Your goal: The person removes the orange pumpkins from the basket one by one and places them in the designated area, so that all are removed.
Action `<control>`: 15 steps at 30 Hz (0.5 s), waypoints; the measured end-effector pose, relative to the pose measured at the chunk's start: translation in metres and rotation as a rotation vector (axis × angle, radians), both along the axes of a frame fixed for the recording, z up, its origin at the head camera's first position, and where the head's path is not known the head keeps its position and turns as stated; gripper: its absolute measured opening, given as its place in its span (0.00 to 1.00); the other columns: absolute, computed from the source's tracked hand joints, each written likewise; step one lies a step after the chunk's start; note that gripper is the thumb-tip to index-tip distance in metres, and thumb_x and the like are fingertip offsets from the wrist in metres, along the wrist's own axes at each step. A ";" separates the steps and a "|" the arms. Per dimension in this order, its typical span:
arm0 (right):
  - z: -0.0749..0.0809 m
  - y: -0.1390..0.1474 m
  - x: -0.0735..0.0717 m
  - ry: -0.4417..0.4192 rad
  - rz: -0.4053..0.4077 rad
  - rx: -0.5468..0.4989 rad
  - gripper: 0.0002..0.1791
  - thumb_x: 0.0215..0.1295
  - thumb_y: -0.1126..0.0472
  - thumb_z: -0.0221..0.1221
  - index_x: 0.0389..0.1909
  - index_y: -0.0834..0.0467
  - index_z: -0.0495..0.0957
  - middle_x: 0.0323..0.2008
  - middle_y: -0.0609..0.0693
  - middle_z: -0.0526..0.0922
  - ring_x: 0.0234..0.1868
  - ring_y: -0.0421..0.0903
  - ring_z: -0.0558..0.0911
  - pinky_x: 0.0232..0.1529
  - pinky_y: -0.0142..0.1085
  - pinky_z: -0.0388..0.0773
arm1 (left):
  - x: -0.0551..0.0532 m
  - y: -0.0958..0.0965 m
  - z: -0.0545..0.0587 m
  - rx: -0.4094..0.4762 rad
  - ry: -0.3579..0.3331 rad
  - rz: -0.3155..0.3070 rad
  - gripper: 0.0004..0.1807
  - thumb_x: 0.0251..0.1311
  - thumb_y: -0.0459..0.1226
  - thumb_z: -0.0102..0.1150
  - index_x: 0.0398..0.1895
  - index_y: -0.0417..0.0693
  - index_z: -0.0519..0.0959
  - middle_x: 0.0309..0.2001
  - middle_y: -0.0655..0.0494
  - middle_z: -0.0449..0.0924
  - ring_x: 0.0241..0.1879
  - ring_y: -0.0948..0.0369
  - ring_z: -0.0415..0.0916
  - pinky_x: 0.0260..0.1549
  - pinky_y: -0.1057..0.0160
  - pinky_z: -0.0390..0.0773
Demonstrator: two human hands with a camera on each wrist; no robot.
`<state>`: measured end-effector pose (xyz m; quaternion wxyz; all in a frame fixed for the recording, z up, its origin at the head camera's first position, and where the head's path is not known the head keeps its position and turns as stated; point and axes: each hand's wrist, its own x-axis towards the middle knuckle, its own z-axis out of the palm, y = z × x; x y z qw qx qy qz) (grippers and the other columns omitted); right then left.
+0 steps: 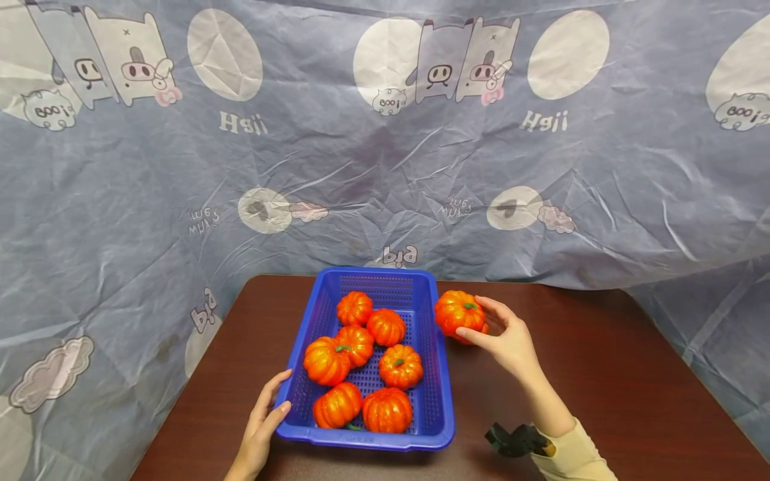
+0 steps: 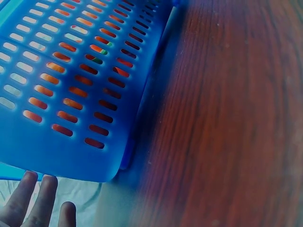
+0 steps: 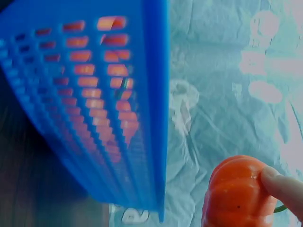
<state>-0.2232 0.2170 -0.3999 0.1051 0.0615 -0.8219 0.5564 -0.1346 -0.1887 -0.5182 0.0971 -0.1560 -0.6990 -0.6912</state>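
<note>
A blue plastic basket (image 1: 442, 401) with slotted walls stands on the table, with several small orange toy pumpkins (image 1: 388, 410) lying inside. Just outside its right rim, my right hand (image 1: 508, 337) holds another orange pumpkin (image 1: 458, 312) with a green stem, thumb on the near side and fingers on the far side. A bit more orange shows beneath that pumpkin. In the right wrist view, the thumb presses on the held pumpkin (image 3: 239, 194), beside the basket wall. My left hand (image 1: 261, 421) is at the basket's left rim, its fairly straight fingertips (image 2: 47, 182) right at the edge.
The dark brown wooden table (image 1: 577, 361) extends to both sides of the basket. A grey-blue cloth (image 1: 385, 167) with cartoon prints hangs behind it and at the sides. A black strap device (image 1: 517, 441) sits at my right wrist, by a pale yellow sleeve (image 1: 577, 454).
</note>
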 end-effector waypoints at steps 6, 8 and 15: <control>-0.006 0.020 -0.006 -0.017 -0.098 0.014 0.39 0.49 0.54 0.71 0.63 0.59 0.68 0.58 0.59 0.73 0.55 0.56 0.75 0.44 0.21 0.72 | 0.001 0.001 0.001 0.001 0.000 0.025 0.25 0.66 0.29 0.41 0.67 0.40 0.59 0.54 0.33 0.69 0.45 0.52 0.77 0.39 0.58 0.79; -0.008 0.026 -0.008 -0.019 -0.121 0.011 0.39 0.50 0.53 0.71 0.63 0.59 0.68 0.59 0.59 0.73 0.55 0.57 0.75 0.42 0.21 0.72 | 0.000 0.001 0.000 -0.001 -0.007 0.013 0.26 0.66 0.29 0.41 0.67 0.40 0.58 0.55 0.34 0.68 0.46 0.53 0.76 0.40 0.58 0.79; -0.018 0.042 -0.016 -0.021 -0.193 -0.025 0.42 0.49 0.53 0.71 0.64 0.60 0.66 0.61 0.57 0.70 0.55 0.57 0.75 0.37 0.19 0.72 | 0.001 0.002 0.000 0.007 -0.011 0.031 0.25 0.66 0.29 0.41 0.67 0.40 0.59 0.55 0.34 0.68 0.46 0.52 0.76 0.40 0.58 0.78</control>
